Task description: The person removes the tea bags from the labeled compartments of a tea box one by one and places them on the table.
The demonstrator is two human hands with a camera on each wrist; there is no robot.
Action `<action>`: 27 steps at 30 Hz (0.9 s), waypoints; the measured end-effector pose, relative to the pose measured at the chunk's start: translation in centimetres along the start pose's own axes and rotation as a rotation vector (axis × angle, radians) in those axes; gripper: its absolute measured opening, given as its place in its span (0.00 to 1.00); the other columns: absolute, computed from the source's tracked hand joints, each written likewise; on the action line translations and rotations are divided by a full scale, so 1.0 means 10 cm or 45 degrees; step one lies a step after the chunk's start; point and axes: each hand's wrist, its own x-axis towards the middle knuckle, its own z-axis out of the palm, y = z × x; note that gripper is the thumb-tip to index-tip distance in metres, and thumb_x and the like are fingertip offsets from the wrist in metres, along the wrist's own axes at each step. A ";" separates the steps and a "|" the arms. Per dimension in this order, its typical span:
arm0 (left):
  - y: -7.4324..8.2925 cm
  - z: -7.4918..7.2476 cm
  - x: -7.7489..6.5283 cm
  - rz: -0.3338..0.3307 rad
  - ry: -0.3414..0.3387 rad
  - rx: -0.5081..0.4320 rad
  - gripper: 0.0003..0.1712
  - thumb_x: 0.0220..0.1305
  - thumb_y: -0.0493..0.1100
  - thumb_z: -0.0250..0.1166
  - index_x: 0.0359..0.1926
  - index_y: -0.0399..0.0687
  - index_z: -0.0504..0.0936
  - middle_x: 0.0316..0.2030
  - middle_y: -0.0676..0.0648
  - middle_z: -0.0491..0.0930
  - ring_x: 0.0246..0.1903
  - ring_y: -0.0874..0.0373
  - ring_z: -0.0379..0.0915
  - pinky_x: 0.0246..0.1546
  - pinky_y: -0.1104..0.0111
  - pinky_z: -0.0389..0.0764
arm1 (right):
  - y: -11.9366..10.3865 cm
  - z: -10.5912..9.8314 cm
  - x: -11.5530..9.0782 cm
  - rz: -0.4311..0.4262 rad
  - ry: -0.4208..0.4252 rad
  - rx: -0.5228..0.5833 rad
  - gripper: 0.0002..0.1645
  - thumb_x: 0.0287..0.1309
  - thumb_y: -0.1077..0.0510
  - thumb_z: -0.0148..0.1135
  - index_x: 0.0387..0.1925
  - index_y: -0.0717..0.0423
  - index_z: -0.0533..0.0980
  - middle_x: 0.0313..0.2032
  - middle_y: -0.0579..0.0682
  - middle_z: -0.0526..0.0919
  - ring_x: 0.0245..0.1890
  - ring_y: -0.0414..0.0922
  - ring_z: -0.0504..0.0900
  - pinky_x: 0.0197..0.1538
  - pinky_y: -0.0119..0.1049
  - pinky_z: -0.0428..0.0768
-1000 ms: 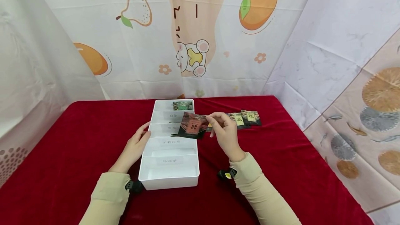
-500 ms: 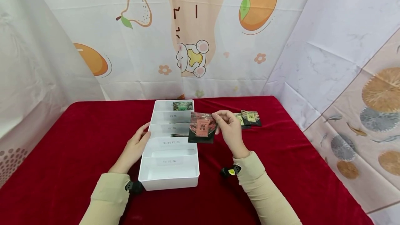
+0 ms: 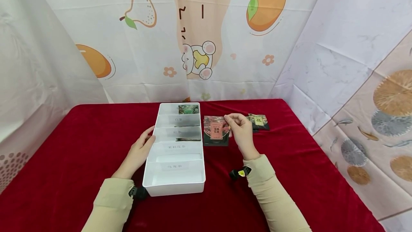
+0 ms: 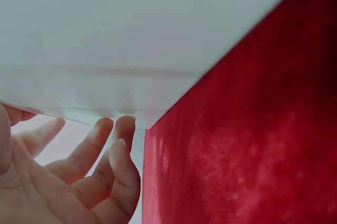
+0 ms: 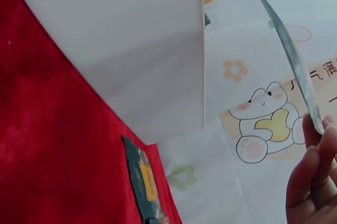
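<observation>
My right hand pinches the upper right corner of a tea sachet with a red label. The sachet is raised beside the right edge of a long white divided box, its printed face toward the head camera. Edge-on, the same sachet looks slightly bowed in the right wrist view. My left hand rests against the box's left side, and the left wrist view has its fingertips touching the outer wall, loosely bent. Dark packet edges show in the compartment labelled 红茶.
A green-labelled sachet lies in the farthest compartment. Yellow-green labelled sachets overlap on the red cloth at the right, partly behind my right hand. One orange-labelled sachet lies near the box. A printed curtain hangs behind the table.
My right hand has moved right, taking the red-labelled sachet from above the box to beyond its right edge. The sachet has turned more upright. My left hand has stayed in place.
</observation>
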 end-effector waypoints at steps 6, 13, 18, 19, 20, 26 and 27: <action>0.00 0.00 -0.01 0.009 -0.001 0.001 0.33 0.78 0.54 0.43 0.78 0.51 0.53 0.61 0.34 0.71 0.53 0.42 0.77 0.55 0.50 0.77 | 0.06 -0.04 0.03 0.077 0.021 -0.010 0.15 0.65 0.55 0.64 0.44 0.64 0.79 0.24 0.36 0.84 0.14 0.37 0.74 0.19 0.31 0.73; 0.01 -0.01 -0.02 0.012 0.001 -0.002 0.32 0.78 0.54 0.43 0.78 0.51 0.53 0.61 0.34 0.71 0.53 0.42 0.76 0.55 0.50 0.77 | 0.11 -0.07 0.06 0.152 0.036 -0.014 0.15 0.65 0.54 0.64 0.44 0.63 0.79 0.24 0.36 0.84 0.19 0.34 0.79 0.19 0.30 0.72; 0.02 0.00 -0.01 0.004 -0.001 -0.011 0.32 0.79 0.53 0.43 0.78 0.52 0.53 0.61 0.34 0.71 0.53 0.42 0.77 0.53 0.51 0.78 | 0.15 -0.09 0.07 0.219 0.056 0.039 0.12 0.66 0.56 0.64 0.43 0.61 0.79 0.23 0.36 0.85 0.19 0.34 0.79 0.18 0.27 0.69; 0.02 0.00 -0.01 0.001 0.000 -0.012 0.32 0.79 0.53 0.43 0.78 0.52 0.53 0.62 0.34 0.71 0.53 0.42 0.77 0.53 0.52 0.79 | 0.15 -0.09 0.07 0.235 0.061 0.045 0.11 0.66 0.56 0.64 0.42 0.60 0.79 0.23 0.36 0.85 0.19 0.34 0.79 0.18 0.27 0.69; 0.02 0.00 -0.01 -0.001 0.000 -0.013 0.32 0.79 0.53 0.43 0.78 0.52 0.53 0.62 0.34 0.71 0.53 0.42 0.77 0.53 0.52 0.79 | 0.16 -0.10 0.08 0.248 0.064 0.051 0.11 0.66 0.55 0.64 0.42 0.60 0.79 0.23 0.36 0.85 0.19 0.34 0.79 0.18 0.27 0.69; 0.03 0.00 -0.01 -0.001 0.004 -0.009 0.32 0.79 0.53 0.43 0.78 0.51 0.53 0.61 0.34 0.71 0.52 0.42 0.77 0.52 0.52 0.79 | 0.19 -0.12 0.09 0.293 0.069 0.060 0.13 0.66 0.55 0.64 0.44 0.61 0.79 0.23 0.37 0.85 0.20 0.34 0.79 0.19 0.27 0.69; 0.03 0.00 -0.01 0.001 0.005 -0.009 0.32 0.79 0.53 0.43 0.78 0.51 0.53 0.61 0.34 0.71 0.52 0.42 0.77 0.52 0.52 0.79 | 0.19 -0.13 0.09 0.297 0.070 0.060 0.13 0.66 0.55 0.63 0.44 0.62 0.79 0.24 0.36 0.85 0.20 0.34 0.79 0.19 0.27 0.68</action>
